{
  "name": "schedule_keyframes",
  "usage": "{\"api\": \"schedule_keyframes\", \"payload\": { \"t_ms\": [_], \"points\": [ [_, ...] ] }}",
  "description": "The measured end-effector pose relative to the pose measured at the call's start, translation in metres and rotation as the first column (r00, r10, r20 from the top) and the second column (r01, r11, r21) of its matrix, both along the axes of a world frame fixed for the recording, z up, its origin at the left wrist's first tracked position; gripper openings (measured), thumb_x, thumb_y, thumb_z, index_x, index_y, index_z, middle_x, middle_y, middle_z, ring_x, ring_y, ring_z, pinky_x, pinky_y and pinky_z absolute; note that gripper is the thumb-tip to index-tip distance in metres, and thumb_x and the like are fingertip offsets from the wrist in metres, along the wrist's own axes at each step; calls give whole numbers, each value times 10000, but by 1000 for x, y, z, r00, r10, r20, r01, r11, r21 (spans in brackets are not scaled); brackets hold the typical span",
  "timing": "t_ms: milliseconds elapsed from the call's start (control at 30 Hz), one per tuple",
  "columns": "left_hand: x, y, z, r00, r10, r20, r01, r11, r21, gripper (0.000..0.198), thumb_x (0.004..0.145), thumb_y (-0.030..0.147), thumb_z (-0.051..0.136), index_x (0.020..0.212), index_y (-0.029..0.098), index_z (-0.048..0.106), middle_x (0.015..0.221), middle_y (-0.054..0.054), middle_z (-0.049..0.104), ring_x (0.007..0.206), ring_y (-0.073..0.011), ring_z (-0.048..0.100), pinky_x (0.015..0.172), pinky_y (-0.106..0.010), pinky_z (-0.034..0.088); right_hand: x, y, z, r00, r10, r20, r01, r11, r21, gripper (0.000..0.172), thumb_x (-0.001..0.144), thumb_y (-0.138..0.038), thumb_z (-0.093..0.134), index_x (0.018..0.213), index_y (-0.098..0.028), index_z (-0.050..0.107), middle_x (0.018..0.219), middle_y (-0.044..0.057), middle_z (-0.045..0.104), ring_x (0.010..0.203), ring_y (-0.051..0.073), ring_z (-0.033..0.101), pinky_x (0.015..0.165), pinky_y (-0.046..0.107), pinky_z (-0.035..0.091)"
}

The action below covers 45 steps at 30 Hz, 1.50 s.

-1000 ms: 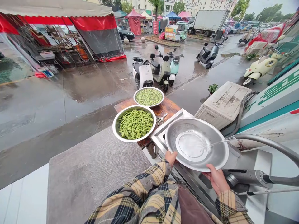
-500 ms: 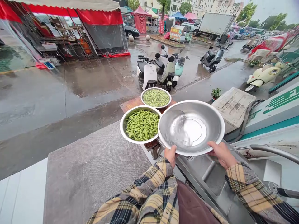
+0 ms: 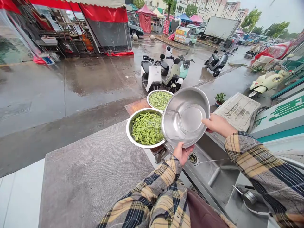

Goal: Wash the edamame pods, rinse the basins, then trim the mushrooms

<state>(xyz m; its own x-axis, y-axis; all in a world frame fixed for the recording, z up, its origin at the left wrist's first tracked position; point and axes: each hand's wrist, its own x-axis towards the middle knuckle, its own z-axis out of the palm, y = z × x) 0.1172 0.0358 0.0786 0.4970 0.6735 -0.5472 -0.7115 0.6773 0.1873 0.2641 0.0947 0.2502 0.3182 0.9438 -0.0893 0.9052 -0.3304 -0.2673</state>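
Observation:
Both my hands hold a wide stainless steel basin (image 3: 173, 118), tipped steeply to the left with some water in it. My left hand (image 3: 182, 154) is closed on its lower edge. My right hand (image 3: 218, 125) grips the right side of the rim, thumb over the inside. The basin's left lip meets the edge of a metal bowl (image 3: 129, 134) full of green bean pods (image 3: 147, 128), wet and stirred at the surface. Behind it, partly covered by the basin, another metal bowl (image 3: 148, 102) holds more green pods in water. Both bowls rest on a wooden stand (image 3: 135, 105).
Below my hands lies a steel sink (image 3: 205, 166) with a drain (image 3: 193, 159); a small metal ladle-like pot (image 3: 249, 198) sits in its nearer part. A pale lidded box (image 3: 237, 109) stands at the right. Scooters (image 3: 153, 77) are parked beyond on wet ground.
The basin has swung from nearly level to steeply tilted, its left lip now at the near pod bowl. My right hand has risen, and the water in that bowl is disturbed.

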Motion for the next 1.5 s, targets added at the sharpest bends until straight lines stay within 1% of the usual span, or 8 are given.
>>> {"api": "schedule_keyframes", "payload": {
  "t_ms": [200, 467, 700, 933, 1100, 1200, 1300, 1500],
  "points": [
    [-5, 18, -7, 985, -115, 127, 117, 993, -11, 315, 836, 235, 458, 983, 53, 670, 1000, -168, 719, 729, -171, 687, 483, -183, 473, -61, 16, 26, 940, 152, 307, -108, 982, -156, 422, 826, -339, 428, 1117, -44, 507, 977, 247, 681, 946, 362, 660, 770, 412, 461],
    [1, 36, -18, 949, -156, 275, 131, 986, 107, 343, 813, 322, 454, 947, 87, 665, 1030, -155, 710, 755, -211, 698, 451, -205, 448, -109, 10, 42, 888, 272, 370, -247, 962, -117, 555, 815, -265, 460, 1301, -15, 363, 863, 192, 689, 881, 348, 685, 787, 429, 469],
    [-16, 28, -28, 976, -136, -172, 140, 990, 10, 366, 812, 265, 459, 1083, 70, 607, 843, -130, 715, 647, -185, 688, 424, -198, 447, -12, -17, -33, 995, -43, -89, 45, 999, 25, 234, 782, -299, 500, 885, -133, 629, 670, 98, 645, 746, 287, 636, 669, 361, 479],
    [-44, 8, -33, 829, -260, -494, 405, 890, 211, 562, 801, 457, 641, 1226, 109, 519, 927, -135, 692, 602, -156, 681, 472, -208, 502, 38, -122, -156, 137, -384, -913, 645, 735, -212, 145, 616, -205, 706, 735, -193, 626, 596, 9, 650, 555, 191, 607, 471, 277, 524],
    [-101, 30, -38, 549, -163, -820, 725, 581, 370, 566, 867, 498, 543, 1308, 144, 526, 1154, -164, 647, 906, -235, 698, 739, -355, 575, 45, -182, -204, -152, -345, -926, 670, 653, -353, 231, 591, -199, 775, 789, -200, 656, 762, 6, 734, 638, 193, 669, 628, 313, 626],
    [-144, 62, -45, 65, 312, -948, 857, 470, 213, 470, 875, 310, 528, 1317, 150, 544, 1387, -164, 526, 1287, -288, 495, 1082, -447, 403, 45, -204, -222, -224, -345, -911, 683, 612, -400, 254, 596, -203, 783, 821, -189, 666, 781, -3, 737, 652, 188, 679, 635, 299, 628],
    [-176, 90, -56, -308, 415, -856, 896, 430, -114, 490, 870, 237, 506, 1339, 96, 522, 1502, -194, 396, 1404, -308, 350, 1162, -461, 278, 44, -219, -238, -273, -339, -900, 697, 575, -428, 265, 597, -194, 790, 830, -192, 663, 779, -10, 738, 658, 182, 687, 642, 279, 624],
    [-187, 115, -65, -401, 395, -827, 901, 332, -279, 429, 858, 189, 508, 1280, 186, 585, 1463, -94, 487, 1326, -240, 477, 1112, -369, 369, 32, -233, -257, -393, -292, -872, 676, 550, -490, 367, 569, -149, 795, 904, -195, 650, 799, -10, 745, 658, 185, 700, 637, 288, 627]
  ]
}}
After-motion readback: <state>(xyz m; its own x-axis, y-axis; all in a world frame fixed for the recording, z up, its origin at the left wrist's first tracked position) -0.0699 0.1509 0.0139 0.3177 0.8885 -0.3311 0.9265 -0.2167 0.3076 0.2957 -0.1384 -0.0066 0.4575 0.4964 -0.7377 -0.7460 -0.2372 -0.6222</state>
